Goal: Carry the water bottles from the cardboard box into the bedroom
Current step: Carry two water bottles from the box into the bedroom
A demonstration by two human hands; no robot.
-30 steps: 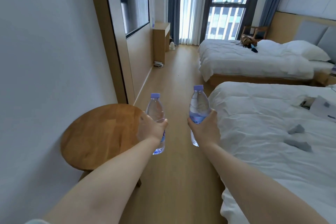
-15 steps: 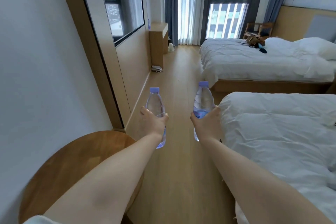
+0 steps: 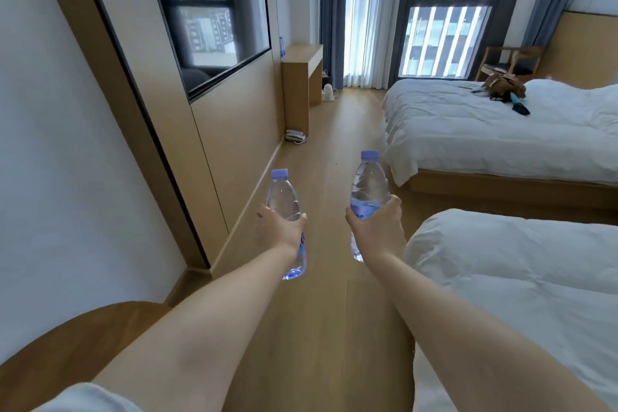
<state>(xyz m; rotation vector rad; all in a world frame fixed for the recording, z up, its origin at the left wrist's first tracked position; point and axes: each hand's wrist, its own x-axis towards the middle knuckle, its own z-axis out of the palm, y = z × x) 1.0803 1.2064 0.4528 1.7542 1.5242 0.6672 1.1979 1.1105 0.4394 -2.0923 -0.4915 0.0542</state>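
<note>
A bedroom with a pale wooden floor (image 3: 321, 150) runs away toward tall windows (image 3: 444, 10) at 12 o'clock, hung with grey curtains. Two beds with white duvets stand on the right side: the near bed (image 3: 521, 278) at 4 o'clock and the far bed (image 3: 485, 130) at 2 o'clock, with a brown bag (image 3: 503, 85) lying on the far one. At 10 o'clock a dark-framed glass panel (image 3: 207, 10) is set in the wood-clad wall, and beyond it, at 12 o'clock, stands a narrow wooden desk (image 3: 301, 77). A round wooden table (image 3: 50, 361) shows its edge at 8 o'clock.

Both bare arms reach forward over the floor. The left hand (image 3: 279, 227) is closed around the middle of the left water bottle (image 3: 282, 197), held upright, its lilac cap on top. The right hand (image 3: 378, 227) is wrapped likewise around the right water bottle (image 3: 368, 187), also upright and capped, a little higher and farther ahead. The two bottles are near each other but apart, both in the air above the floor between the wall and the near bed.
</note>
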